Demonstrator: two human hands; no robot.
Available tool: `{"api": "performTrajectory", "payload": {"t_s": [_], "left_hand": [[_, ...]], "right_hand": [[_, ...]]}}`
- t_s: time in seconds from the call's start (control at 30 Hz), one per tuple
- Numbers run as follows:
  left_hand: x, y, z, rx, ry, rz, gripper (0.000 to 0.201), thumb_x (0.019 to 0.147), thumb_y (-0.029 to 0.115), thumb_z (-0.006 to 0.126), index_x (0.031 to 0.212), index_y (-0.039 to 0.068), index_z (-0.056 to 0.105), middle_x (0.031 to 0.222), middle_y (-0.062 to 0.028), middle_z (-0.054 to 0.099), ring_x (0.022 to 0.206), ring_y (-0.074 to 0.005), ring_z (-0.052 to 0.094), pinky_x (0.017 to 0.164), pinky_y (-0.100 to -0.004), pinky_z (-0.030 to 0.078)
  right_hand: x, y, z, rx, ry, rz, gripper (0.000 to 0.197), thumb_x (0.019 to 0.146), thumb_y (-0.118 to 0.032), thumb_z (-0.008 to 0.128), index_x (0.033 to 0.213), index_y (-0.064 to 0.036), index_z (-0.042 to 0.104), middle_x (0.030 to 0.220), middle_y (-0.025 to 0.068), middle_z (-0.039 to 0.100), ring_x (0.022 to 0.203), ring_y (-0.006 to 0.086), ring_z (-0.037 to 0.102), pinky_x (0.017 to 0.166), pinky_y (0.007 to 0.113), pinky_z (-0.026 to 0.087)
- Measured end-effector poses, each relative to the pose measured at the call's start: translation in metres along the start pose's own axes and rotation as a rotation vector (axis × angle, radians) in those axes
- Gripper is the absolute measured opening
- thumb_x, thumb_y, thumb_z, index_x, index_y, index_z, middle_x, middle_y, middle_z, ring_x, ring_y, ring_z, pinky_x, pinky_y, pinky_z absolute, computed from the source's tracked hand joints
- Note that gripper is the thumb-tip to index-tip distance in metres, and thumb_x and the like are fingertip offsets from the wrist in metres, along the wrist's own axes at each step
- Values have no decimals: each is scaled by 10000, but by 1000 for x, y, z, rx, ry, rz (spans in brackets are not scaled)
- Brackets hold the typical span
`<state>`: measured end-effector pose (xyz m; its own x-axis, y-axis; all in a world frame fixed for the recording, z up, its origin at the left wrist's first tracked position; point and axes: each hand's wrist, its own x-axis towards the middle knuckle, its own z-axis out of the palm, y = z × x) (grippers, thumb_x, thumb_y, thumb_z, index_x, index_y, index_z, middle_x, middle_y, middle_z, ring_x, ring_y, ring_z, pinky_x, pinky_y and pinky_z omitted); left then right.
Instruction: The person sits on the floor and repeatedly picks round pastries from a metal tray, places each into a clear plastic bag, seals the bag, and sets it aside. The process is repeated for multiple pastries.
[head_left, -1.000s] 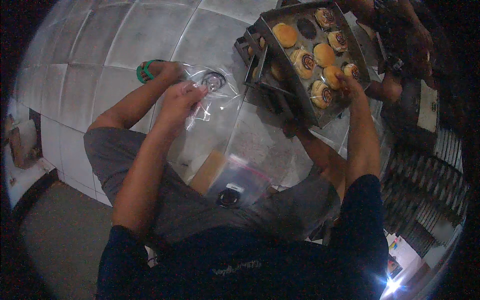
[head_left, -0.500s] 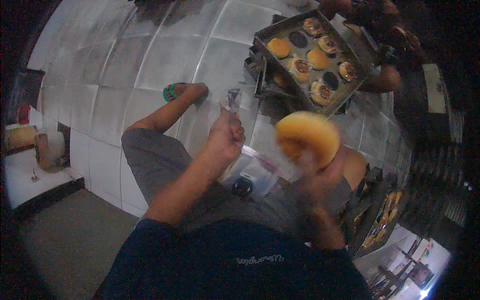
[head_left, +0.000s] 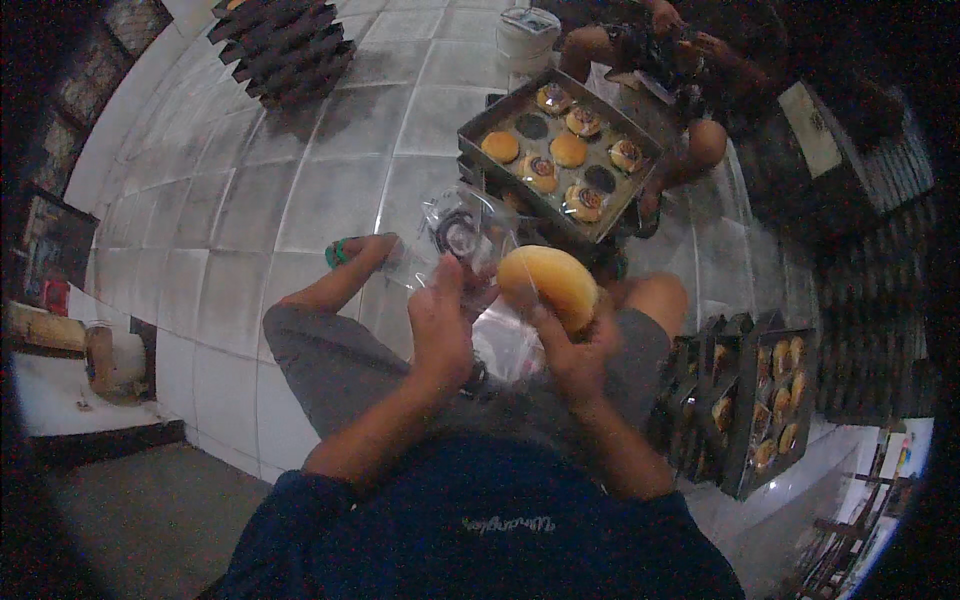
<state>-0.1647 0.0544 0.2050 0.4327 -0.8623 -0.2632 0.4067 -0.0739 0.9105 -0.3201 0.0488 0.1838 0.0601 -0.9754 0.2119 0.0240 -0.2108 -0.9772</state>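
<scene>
My left hand [head_left: 440, 325] grips a clear plastic bag [head_left: 462, 222] with a dark round print, its thumb pressed against the plastic. The bag is spread wide, its mouth toward the right. In my right hand [head_left: 582, 348] is a round golden bun [head_left: 548, 283], held by its right side and tilted. The bun's left edge meets the bag's mouth; how far it sits inside I cannot tell. More clear bags [head_left: 515, 350] lie in my lap below the hands. A metal tray [head_left: 530, 212] in front holds bare and bagged buns, with dark round spots between them.
Beyond the tray sits another person [head_left: 690, 45], hands together, near a white bucket [head_left: 527, 40]. Stacked trays of buns [head_left: 775, 400] stand at my right. Dark stacked trays [head_left: 285, 55] are at the far left. My green sandal [head_left: 335, 253] rests on the tiles.
My right hand has brought the bun left, up to the bag. The bag has gone from bunched to spread open in my left hand. The view has shifted, showing more of the far floor.
</scene>
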Motion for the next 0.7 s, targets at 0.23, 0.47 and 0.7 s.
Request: {"api": "performTrajectory", "payload": {"t_s": [0.23,0.47,0.7], "left_hand": [[-20,-18,-23,-106,-165,-21,494,1080,466,546,1213,2,651,1106,-116,728,986,-199,707,887,-352,581],[-18,-25,-22,-279,-205,-136,548,1080,486,510,1314,-3,590,1288,-139,674,1173,-252,667,1021,-406,552],[6,-18,-19,-486,-201,-409,590,1084,505,472,1396,8,540,1350,-167,651,1174,-243,660,1021,-388,549]], "right_hand": [[-11,-36,11,-434,4,112,460,884,-251,844,1230,-27,639,1088,100,741,981,196,729,863,349,593],[-14,-22,2,134,60,195,473,897,-177,798,1282,18,603,1172,143,713,1060,236,711,910,368,582],[-30,-13,-1,111,133,-121,568,832,-158,844,1292,11,558,1220,181,696,1138,287,704,968,394,580]]}}
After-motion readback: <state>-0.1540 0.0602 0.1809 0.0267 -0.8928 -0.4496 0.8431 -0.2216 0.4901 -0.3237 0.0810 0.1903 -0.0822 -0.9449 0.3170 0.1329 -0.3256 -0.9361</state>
